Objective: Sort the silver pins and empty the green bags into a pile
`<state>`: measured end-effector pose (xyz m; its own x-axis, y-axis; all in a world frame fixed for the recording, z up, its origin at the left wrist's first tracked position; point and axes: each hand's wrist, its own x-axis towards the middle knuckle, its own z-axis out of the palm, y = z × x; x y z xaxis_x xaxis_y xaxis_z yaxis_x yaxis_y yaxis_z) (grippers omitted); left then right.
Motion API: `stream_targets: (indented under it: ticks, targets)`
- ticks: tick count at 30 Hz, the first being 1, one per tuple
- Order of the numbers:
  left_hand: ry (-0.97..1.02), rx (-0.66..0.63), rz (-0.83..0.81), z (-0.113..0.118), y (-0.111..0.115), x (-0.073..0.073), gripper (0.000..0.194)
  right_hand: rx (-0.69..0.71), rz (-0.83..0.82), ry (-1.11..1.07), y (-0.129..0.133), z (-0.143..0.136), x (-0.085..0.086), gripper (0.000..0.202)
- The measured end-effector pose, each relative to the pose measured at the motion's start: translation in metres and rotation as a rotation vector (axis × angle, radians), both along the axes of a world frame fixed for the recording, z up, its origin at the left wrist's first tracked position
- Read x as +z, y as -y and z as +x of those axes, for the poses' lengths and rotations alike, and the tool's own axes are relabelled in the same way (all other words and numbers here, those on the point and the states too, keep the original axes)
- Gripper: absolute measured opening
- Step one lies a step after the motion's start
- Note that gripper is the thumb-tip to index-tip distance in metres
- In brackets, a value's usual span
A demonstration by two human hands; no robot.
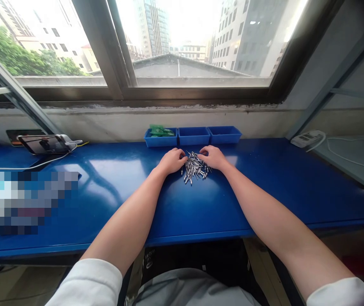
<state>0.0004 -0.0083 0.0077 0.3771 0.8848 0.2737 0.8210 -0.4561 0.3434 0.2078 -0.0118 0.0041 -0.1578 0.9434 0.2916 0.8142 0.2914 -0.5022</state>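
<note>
The slim metal pins (196, 168) look light but stiff, likely smooth enough to slip and hardly fragile; a fingertip pinch across the middle of one shank should serve best. They lie in a loose, crisscrossed heap on the tabletop (197, 212), nearer its far edge than its near one. The left grip (172, 161) meets the heap's left side, the right grip (213, 157) its upper right, both curled narrow. At this scale I can't make out whether either pinches a pin.
</note>
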Motion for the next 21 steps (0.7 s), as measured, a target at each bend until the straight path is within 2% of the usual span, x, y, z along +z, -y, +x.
stream_targets:
  ticks: [21]
  targets:
    - [-0.009, -0.012, 0.009, -0.0005, -0.0007, -0.0016, 0.028, 0.017, -0.001, 0.025, -0.0026, 0.0002, -0.002, 0.025]
